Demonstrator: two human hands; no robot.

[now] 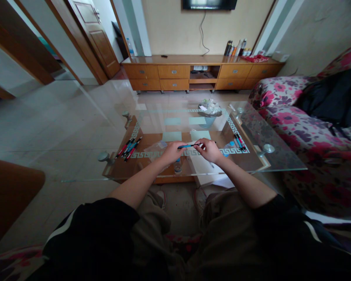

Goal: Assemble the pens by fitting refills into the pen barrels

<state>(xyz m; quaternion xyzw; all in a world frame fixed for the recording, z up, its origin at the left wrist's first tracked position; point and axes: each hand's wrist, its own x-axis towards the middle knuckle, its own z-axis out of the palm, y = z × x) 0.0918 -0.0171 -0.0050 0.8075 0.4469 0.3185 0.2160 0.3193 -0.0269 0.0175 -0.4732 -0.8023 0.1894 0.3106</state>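
In the head view, both forearms reach forward and converge; the left hand (173, 151) and right hand (208, 150) face each other, fingers pinching opposite ends of a blue-and-black pen (188, 146), held level above the glass worktop (163, 171).

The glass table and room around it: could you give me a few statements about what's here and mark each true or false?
1. The left hand and right hand hold one blue-and-black pen. True.
2. The other pens lie in one group. False: a second group lies towards the right.
3. A wooden cabinet stands beyond the glass table. True.
4. A black bag lies on the cabinet. False: it rests on the flowered sofa.
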